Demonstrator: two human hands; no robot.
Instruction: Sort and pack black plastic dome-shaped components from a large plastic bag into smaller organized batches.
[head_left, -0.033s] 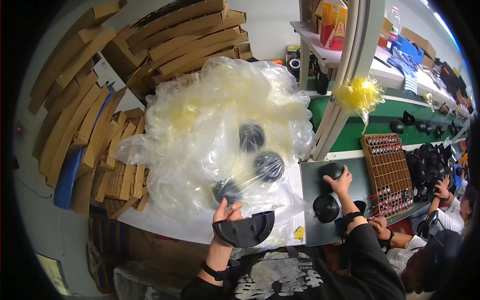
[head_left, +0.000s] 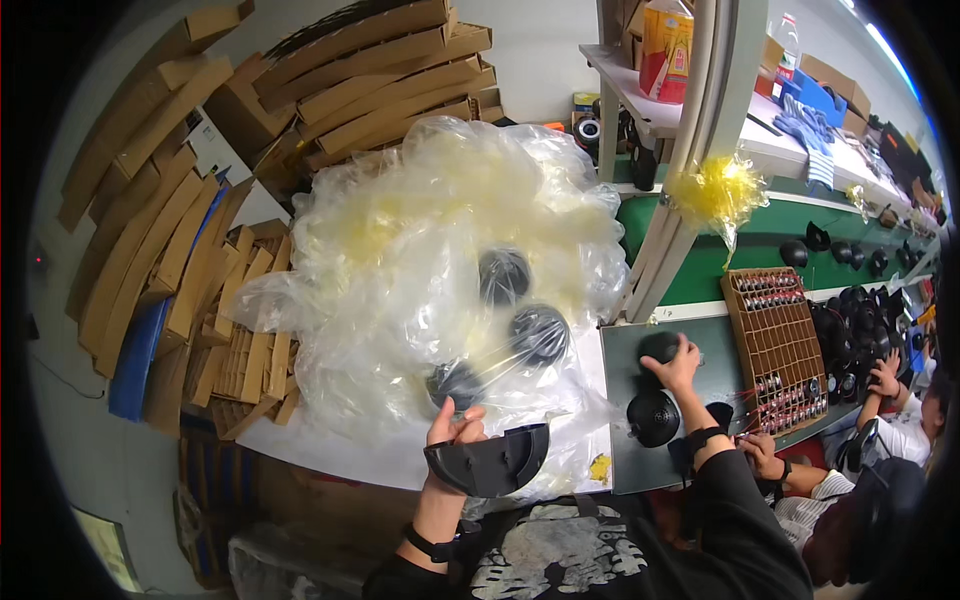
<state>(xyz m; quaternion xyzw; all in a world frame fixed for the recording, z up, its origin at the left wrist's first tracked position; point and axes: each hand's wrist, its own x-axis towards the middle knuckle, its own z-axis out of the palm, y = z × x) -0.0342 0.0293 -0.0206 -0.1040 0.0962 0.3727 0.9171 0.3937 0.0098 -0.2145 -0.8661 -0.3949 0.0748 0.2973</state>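
My left hand is closed on a black half-round plastic shell, held above the near edge of the white table. My right hand is over the dark green work surface, thumb and fingers spread beside a black dome. Whether a fingertip still touches this dome is hard to tell. Nearer to me on the same surface lies another black dome with small holes. Three more round black parts, one of them a dome in clear film, lie among the heap of plastic bags.
Right of my right hand stands a divided cardboard tray with small wired parts. Co-workers sit farther right beside piled black domes. Cardboard trays are stacked at left. A metal post with yellow film rises behind the work surface.
The fingers of my right hand have spread from around the black dome, which sits slightly farther left and nearer. My left hand and the half-round shell have hardly moved.
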